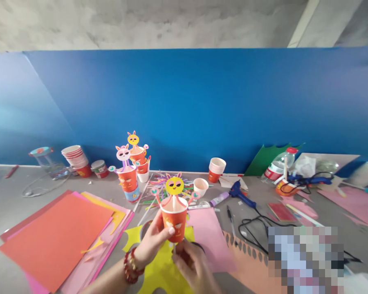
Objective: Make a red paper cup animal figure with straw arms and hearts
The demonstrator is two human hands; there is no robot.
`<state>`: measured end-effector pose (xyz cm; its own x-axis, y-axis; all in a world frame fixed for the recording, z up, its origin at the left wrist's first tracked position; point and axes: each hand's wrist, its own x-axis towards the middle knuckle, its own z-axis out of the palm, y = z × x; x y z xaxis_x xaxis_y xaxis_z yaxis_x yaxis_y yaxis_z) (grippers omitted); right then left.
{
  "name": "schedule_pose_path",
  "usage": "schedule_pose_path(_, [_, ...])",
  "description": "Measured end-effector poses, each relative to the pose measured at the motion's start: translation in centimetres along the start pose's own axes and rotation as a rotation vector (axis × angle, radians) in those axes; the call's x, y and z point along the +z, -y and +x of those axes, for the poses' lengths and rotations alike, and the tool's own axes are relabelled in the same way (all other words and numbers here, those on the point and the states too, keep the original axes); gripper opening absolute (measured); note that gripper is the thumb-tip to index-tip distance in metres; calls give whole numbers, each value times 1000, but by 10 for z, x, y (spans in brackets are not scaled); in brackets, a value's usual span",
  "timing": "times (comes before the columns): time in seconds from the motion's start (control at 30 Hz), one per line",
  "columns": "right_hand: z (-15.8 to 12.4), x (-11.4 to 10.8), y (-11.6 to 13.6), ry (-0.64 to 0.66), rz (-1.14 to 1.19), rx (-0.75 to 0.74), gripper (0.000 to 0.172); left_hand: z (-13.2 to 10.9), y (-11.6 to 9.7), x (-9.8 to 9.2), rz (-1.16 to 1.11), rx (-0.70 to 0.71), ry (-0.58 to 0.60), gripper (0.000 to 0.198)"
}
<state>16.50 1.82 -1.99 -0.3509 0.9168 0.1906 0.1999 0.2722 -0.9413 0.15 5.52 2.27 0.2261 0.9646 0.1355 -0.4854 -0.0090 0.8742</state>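
Observation:
My left hand (155,237), with beaded bracelets on its wrist, wraps round an orange paper cup (179,218) and holds it upright above the table. A yellow paper animal face (174,186) with pink ears stands out of the cup on a pale stem, between two paper arms with heart-marked hands. Just below the cup, my right hand (191,259) pinches a thin pale straw (174,247) that comes out of the cup's bottom. Beneath both hands lies cut yellow paper (159,269). Two similar cup puppets (128,179) stand at the back left on stacked cups.
Coloured paper sheets (61,232) lie at left, pink paper (208,232) at right. Behind are loose straws (155,183), a white cup (200,187) and stacked cups (217,168). A blue glue gun (242,194) trails a black cord. A bottle (279,165) stands at back right.

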Motion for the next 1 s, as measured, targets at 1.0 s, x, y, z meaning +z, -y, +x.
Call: schedule_pose_path(1.0, [12, -9, -14, -22, -330, -104, 16, 179, 1, 54, 265, 372, 63, 66])
